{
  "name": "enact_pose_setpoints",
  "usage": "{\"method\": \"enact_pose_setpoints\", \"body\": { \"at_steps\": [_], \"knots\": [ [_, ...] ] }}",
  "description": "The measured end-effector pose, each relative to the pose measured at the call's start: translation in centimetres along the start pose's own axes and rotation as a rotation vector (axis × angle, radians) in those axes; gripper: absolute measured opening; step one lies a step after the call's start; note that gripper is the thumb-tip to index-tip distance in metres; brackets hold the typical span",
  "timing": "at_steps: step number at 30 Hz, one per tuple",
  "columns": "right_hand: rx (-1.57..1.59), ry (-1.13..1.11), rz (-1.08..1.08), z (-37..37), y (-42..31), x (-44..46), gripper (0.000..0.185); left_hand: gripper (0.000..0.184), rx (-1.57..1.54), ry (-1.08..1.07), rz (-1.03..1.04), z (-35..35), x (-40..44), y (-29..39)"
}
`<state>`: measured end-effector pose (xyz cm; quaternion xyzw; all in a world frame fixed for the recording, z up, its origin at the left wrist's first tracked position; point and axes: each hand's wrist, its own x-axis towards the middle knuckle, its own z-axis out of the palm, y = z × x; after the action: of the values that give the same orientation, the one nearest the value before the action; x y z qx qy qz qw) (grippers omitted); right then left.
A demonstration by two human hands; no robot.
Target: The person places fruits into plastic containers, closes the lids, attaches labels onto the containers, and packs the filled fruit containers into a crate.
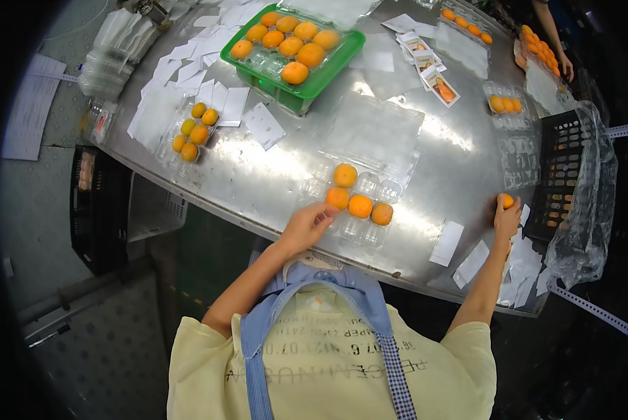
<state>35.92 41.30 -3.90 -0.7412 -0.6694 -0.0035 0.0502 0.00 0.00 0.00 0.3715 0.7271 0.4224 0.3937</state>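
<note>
A clear plastic clamshell (354, 227) lies open near the table's front edge, its lid (377, 133) folded back away from me. Several oranges (359, 206) sit in its cups, and other cups hold nothing. My left hand (307, 227) is at the clamshell's left side, fingertips beside the leftmost orange (337, 197); thumb and fingers look slightly apart, and whether they touch the fruit is unclear. Out to the right, my right hand (508, 220) grips a single orange (506, 201) beside the black crate.
A green scale-like stand (296, 101) carries a filled clamshell. Another clamshell with fruit (191, 133) lies at left among white papers (263, 126). The plastic-lined black crate (555, 175) stands at right. Across the table are printed cards (440, 87) and another person's arm (553, 35).
</note>
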Motion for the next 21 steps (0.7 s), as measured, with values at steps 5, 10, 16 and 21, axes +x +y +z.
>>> {"method": "enact_pose_setpoints", "body": {
  "at_steps": [5,10,16,21],
  "knots": [
    [0.073,0.45,-0.258,-3.9,-3.9,-2.8,0.065,0.02,-0.061,0.01,0.001,-1.0,0.2,-1.3],
    [0.691,0.104,-0.712,-4.7,-13.3,-14.7,0.037,0.02,-0.111,0.0,-0.015,-2.9,-0.6,-1.3],
    [0.543,-0.209,-0.925,-5.9,-20.8,-25.6,0.029,0.02,-0.122,-0.048,0.053,-5.9,-0.6,-3.1],
    [0.537,-0.223,-0.84,-5.0,-22.2,-27.3,0.032,0.02,-0.176,-0.096,-0.02,-9.0,-1.4,-4.3]
  ]
}}
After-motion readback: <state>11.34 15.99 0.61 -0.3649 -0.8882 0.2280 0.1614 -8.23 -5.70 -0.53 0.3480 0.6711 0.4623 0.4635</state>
